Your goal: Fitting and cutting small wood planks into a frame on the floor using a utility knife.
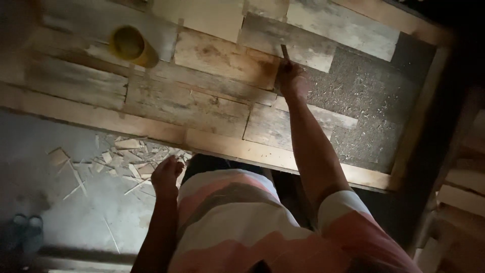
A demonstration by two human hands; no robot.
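Marking appears to be under way: the right hand (pixel 292 81) clenches a thin pencil-like stick (pixel 284 52) against the weathered wooden plank tabletop (pixel 192 106); the left hand (pixel 166 174) hangs released. Next needs a steady stroke.

rough weathered wooden planks (pixel 202 96), glossy yellow plastic cup (pixel 132 46)

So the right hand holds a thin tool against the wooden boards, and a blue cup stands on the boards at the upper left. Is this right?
Not quite. The head view shows the cup is yellow, not blue. The rest holds: the right hand holds a thin tool against the wooden boards, and the cup stands at the upper left.
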